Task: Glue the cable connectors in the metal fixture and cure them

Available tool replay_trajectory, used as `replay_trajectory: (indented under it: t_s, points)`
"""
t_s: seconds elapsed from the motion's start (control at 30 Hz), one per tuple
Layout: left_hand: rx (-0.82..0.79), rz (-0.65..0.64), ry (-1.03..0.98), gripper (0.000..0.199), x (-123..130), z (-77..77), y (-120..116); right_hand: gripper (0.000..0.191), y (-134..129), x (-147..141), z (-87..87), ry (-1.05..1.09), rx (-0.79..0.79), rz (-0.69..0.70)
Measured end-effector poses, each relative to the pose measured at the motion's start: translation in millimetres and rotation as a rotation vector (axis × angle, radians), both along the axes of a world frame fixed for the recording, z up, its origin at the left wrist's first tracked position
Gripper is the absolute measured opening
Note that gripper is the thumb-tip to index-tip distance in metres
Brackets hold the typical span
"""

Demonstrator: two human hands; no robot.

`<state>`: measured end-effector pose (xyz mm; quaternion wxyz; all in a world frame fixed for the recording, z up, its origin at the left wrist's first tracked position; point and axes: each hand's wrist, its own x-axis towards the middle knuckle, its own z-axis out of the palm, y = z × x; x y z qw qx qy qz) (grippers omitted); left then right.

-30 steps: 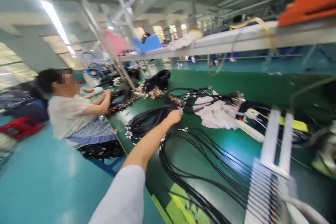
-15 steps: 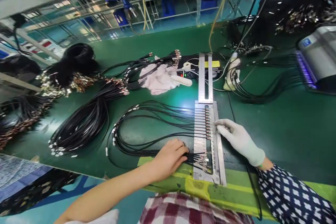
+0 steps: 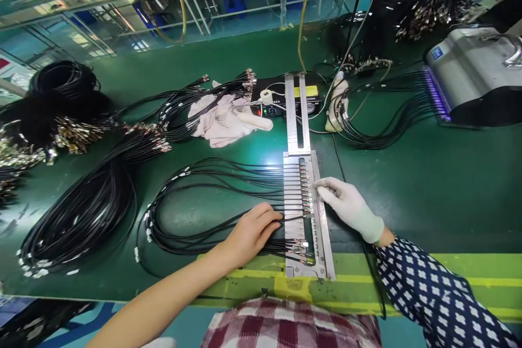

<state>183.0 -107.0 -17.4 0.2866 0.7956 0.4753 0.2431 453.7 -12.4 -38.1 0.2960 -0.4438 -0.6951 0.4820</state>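
Note:
A long metal slotted fixture (image 3: 292, 185) lies on the green bench in front of me. Several thin black cables (image 3: 216, 178) run into its slots from the left, their metal ends in a row. Bare, my left hand (image 3: 253, 230) is closed on a single black cable (image 3: 294, 218), whose end reaches across the fixture below that row. Under this hand, loose cable ends (image 3: 299, 246) rest on the fixture's near part. My right hand (image 3: 349, 207), in a white glove, has thumb and fingers pinched at the right-hand rail (image 3: 317, 190) of the fixture.
Coiled black cable bundles (image 3: 87, 196) occupy the left side. A pinkish cloth (image 3: 222, 122) and a black control box (image 3: 267, 103) are behind the fixture. At right, cables lead to a silver machine (image 3: 473, 79) with a purple glow. Yellow-green tape (image 3: 350, 277) edges the bench.
My left hand has moved from the loose ends up the fixture, now with one cable laid across it. My right hand stays at the rail. The view has swung right.

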Motion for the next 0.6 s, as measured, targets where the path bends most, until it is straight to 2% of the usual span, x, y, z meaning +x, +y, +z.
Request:
replay_trajectory:
  t_s: [0.17, 0.43, 0.6]
  points:
    - [0.103, -0.135, 0.047, 0.033, -5.5, -5.9, 10.1, 0.022, -0.1, -1.7, 3.7, -0.008, 0.022, 0.005]
    - [0.193, -0.338, 0.484, 0.048, -3.0, 13.3, 22.7, 0.019, -1.9, -1.7, 5.4, -0.018, 0.036, 0.012]
    - [0.238, -0.374, 0.6, 0.053, -0.1, 16.5, 25.1, 0.019, -2.7, -3.1, 12.2, -0.019, 0.017, 0.016]
